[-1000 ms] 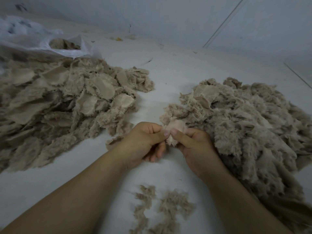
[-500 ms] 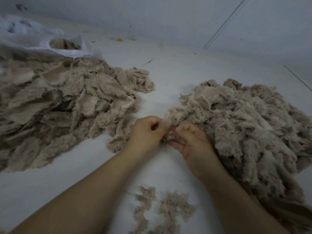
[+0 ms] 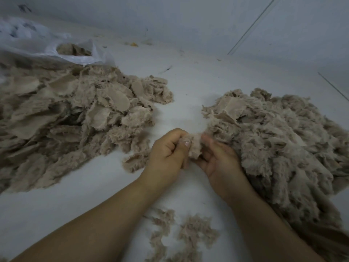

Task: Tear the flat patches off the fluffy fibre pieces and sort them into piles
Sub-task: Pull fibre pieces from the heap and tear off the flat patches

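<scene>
From my head camera, I pinch 1 fluffy fibre piece between both hands: my left hand curls round its left edge, thumb on top, while my right hand cups it from below, just beside the right pile.

Both hands — left, right — close together, fingers curled, pinching.

Left pile: matt beige cloth, smooth flat patches among shaggy fur. Right pile: fluffy, rough plush fibre. Bag: thin, glossy, translucent white plastic. Tabletop: smooth, matt white.
</scene>
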Motion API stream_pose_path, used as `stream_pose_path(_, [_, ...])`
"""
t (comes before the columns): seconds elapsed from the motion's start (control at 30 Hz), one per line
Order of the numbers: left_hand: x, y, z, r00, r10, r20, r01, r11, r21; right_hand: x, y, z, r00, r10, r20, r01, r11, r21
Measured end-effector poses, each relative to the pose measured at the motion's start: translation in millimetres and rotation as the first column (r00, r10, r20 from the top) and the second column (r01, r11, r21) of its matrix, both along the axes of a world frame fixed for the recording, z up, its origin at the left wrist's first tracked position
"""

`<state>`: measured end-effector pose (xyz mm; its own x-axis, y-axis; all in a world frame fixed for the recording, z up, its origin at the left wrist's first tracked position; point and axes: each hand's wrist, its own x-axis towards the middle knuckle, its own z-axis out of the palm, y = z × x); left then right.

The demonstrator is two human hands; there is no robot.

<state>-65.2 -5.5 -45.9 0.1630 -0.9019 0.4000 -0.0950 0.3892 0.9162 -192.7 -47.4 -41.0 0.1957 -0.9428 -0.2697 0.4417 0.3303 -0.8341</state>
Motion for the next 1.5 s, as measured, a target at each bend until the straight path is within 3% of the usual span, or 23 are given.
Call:
stream_pose_path(0.07, [3,1,-1,0.997,0.076,-0.030,-0.076,0.997,0.006,1,0,3,0.999,-0.012,0.036,0.011,1.000,0.007])
stream_pose_path(0.2, [4,-2,-6,0.944,0.277,0.180,-0.278,0.960,-0.020,-2,4,-2,0.998,0.059,-0.026,-0.061,0.992,-0.108])
stream_pose_path(0.27, [3,-1,-5,0.893,0.369,0.256,-0.352,0.929,-0.112,-3,5,-4,0.994,0.096,-0.058,-0.104,0.983,-0.151])
stream_pose_path(0.37, [-1,1,-6,0.792,0.373,0.484,-0.236,0.918,-0.320,-2,10,-1,0.982,0.148,-0.117,-0.171,0.959,-0.226])
stream_pose_path(0.47, [-5,3,-7,0.730,0.262,0.631,-0.086,0.951,-0.296,-3,8,-1,0.983,0.159,-0.091,-0.175,0.960,-0.216])
stream_pose_path(0.57, [-4,3,-3,0.820,0.190,0.540,-0.068,0.969,-0.238,-3,5,-5,0.994,0.092,-0.065,-0.101,0.983,-0.150])
stream_pose_path(0.63, [-1,2,0,0.928,0.176,0.329,-0.126,0.978,-0.168,-3,4,-3,0.993,0.081,-0.081,-0.091,0.987,-0.132])
stream_pose_path(0.7, [3,-1,1,0.969,0.175,0.172,-0.172,0.985,-0.030,-4,3,-5,0.993,0.109,-0.038,-0.112,0.990,-0.089])
stream_pose_path(0.8, [1,-5,-1,0.952,0.082,0.295,-0.120,0.986,0.115,-5,5,-4,0.981,0.195,0.021,-0.195,0.981,-0.026])
stream_pose_path(0.87, [-3,-7,-4,0.941,0.052,0.335,-0.091,0.990,0.103,-6,4,-5,0.978,0.206,0.000,-0.206,0.977,-0.061])
stream_pose_path(1.1, [1,-8,-6,0.971,0.155,0.184,-0.162,0.987,0.021,-8,4,-12,0.908,0.250,-0.335,-0.360,0.876,-0.322])
stream_pose_path(1.4, [-1,-8,-8,0.999,0.039,0.018,-0.041,0.993,0.112,-5,-3,-14,0.972,0.117,-0.205,-0.163,0.961,-0.224])
stream_pose_path(1.5, [-1,-8,-5,0.997,0.010,-0.070,0.002,0.985,0.171,-7,1,-10,0.947,0.222,-0.231,-0.286,0.910,-0.298])
